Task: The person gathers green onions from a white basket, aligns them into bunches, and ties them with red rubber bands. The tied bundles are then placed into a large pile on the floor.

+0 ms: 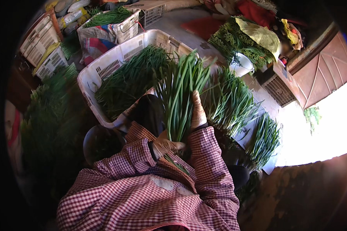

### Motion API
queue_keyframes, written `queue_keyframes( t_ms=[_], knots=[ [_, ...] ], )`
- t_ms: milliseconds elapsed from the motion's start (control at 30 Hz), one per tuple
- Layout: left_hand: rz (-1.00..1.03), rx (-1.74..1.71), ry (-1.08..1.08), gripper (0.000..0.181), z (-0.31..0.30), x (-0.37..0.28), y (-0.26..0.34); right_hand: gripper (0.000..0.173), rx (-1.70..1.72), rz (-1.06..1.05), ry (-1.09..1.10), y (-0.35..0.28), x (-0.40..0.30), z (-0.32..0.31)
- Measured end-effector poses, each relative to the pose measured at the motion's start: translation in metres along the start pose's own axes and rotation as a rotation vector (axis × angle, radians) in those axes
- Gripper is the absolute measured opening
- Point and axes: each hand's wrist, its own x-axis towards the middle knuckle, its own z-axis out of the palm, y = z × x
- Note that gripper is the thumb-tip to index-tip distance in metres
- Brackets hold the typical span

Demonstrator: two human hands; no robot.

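Note:
A bunch of long green leafy stalks (177, 106), perhaps chives, stands upright between my hands. My left hand (165, 144), in a pale glove, grips its lower end. My right hand (198, 111), gloved too, lies flat along the bunch's right side with the thumb pointing up; its other fingers are hidden behind the leaves. Beyond my knee, a white plastic crate (104, 68) holds more of the same greens (138, 72). To the right lie piled stalks (230, 101) with pale ends towards me, and farther right another bundle (264, 140) rests on a flat surface.
A dark heap of greens (52, 115) fills the left side. At the back left stands a crate (127, 30) of greens beside sacks. A white bucket (241, 65), a leafy pile (237, 40) partly under yellowish sheeting, and an upturned crate (280, 88) are at the right, near a bright doorway.

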Motion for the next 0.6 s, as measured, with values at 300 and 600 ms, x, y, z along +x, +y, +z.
queue_keyframes(
  t_ms=[300, 600],
  knots=[
    [-0.098, -0.591, 0.074, 0.048, -0.014, -0.004, 0.042, 0.100, -0.586, 0.246, -0.247, -0.002, -0.042, -0.042],
    [-0.072, -0.513, 0.078, 0.043, -0.017, 0.001, 0.031, 0.084, -0.428, 0.022, -0.441, 0.014, -0.064, -0.031]
  ],
)
